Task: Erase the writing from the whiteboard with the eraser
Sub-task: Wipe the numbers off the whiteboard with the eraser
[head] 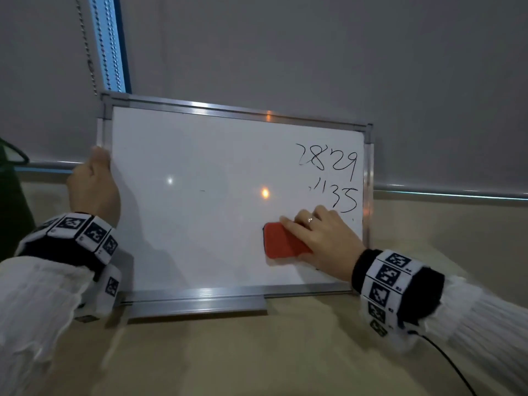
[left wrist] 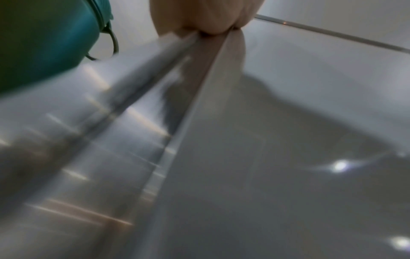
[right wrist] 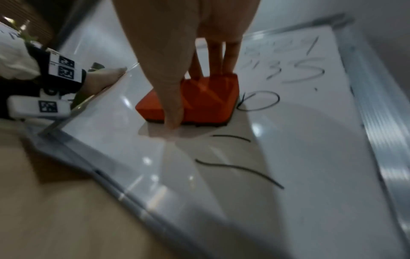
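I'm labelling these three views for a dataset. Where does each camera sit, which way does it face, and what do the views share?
Head: on the head, looking forward and down at the whiteboard; shows both sleeves, left hand, right hand on the eraser.
Left wrist: along the hand up the board's frame edge; fingers gripping it.
Right wrist: along the fingers to the eraser and writing; the left wrist shows too.
Shared: head and right wrist both show eraser and "35".

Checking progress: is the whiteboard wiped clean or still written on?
Still written on. The whiteboard shows digits right of the eraser.
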{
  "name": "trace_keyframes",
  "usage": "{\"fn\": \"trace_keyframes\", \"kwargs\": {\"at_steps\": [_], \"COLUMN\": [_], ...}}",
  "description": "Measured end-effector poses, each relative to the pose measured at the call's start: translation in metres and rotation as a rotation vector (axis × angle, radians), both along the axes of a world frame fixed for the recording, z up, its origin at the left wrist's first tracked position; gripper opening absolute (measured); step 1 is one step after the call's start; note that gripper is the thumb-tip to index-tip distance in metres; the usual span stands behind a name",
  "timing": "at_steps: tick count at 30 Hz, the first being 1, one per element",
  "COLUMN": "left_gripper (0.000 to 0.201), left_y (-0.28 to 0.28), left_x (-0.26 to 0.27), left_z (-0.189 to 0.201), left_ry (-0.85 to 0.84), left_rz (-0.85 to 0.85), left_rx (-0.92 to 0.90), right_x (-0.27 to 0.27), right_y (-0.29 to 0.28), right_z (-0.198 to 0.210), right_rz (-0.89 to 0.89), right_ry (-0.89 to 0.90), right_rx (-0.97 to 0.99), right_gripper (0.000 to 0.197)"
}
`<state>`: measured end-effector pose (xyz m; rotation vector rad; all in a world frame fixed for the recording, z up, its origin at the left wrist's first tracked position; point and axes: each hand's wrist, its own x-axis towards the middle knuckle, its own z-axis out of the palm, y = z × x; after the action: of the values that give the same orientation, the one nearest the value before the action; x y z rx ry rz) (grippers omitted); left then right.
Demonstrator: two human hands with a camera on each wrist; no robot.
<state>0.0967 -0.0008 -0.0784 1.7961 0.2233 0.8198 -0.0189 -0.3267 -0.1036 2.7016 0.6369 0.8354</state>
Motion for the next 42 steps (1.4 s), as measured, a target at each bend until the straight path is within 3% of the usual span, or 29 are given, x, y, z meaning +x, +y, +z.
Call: {"fn": "trace_keyframes", "kwargs": {"at_steps": [2,5,9,12,16,18,22,24,30,32,37,42], "left_gripper": [0.069,0.065,0.062,0.059,0.064,0.064,0.064,0.060,0.057,0.060,0.059,0.042], "left_y": [0.003,0.003,0.000,0.002,0.001,0.000,0.001,0.001,-0.002,-0.002,-0.002,0.004], "left_x": [0.004,0.003,-0.004,-0.002,0.000,0.000,-0.001,-0.001,-0.001,-0.001,-0.005,0.006], "left_z": [-0.004,-0.005,-0.003,-0.003,-0.002,-0.002,-0.003,-0.003,-0.001,-0.002,-0.002,-0.007], "left_ry": [-0.003,-0.036,-0.053,-0.075,-0.062,-0.057,-0.070,-0.071,-0.036,-0.042,-0.054,-0.059], "left_rz": [0.001,-0.028,-0.071,-0.074,-0.044,-0.059,-0.079,-0.083,-0.068,-0.061,-0.097,-0.004], "left_rx": [-0.025,-0.071,-0.116,-0.111,-0.068,-0.059,-0.080,-0.091,-0.058,-0.053,-0.021,0.126], "right_x": [0.005,0.027,0.056,0.051,0.025,0.029,0.048,0.056,0.035,0.035,0.054,0.043], "right_y": [-0.003,-0.004,-0.015,-0.010,-0.009,-0.015,-0.019,-0.021,-0.017,-0.022,-0.030,-0.015], "right_z": [0.013,0.065,0.107,0.084,0.026,0.039,0.112,0.121,0.046,0.058,0.103,0.062], "right_rz": [0.001,-0.106,-0.141,-0.099,0.107,0.100,-0.081,-0.081,0.116,0.055,-0.191,0.020], "right_ry": [0.002,-0.006,-0.058,-0.097,-0.081,-0.055,-0.070,-0.081,0.012,0.063,-0.074,-0.066], "right_rx": [-0.005,0.180,0.360,0.400,0.023,-0.060,0.233,0.317,0.046,0.084,0.466,0.180], "right_gripper": [0.061,0.081,0.078,0.072,0.053,0.051,0.069,0.075,0.065,0.067,0.076,0.062]}}
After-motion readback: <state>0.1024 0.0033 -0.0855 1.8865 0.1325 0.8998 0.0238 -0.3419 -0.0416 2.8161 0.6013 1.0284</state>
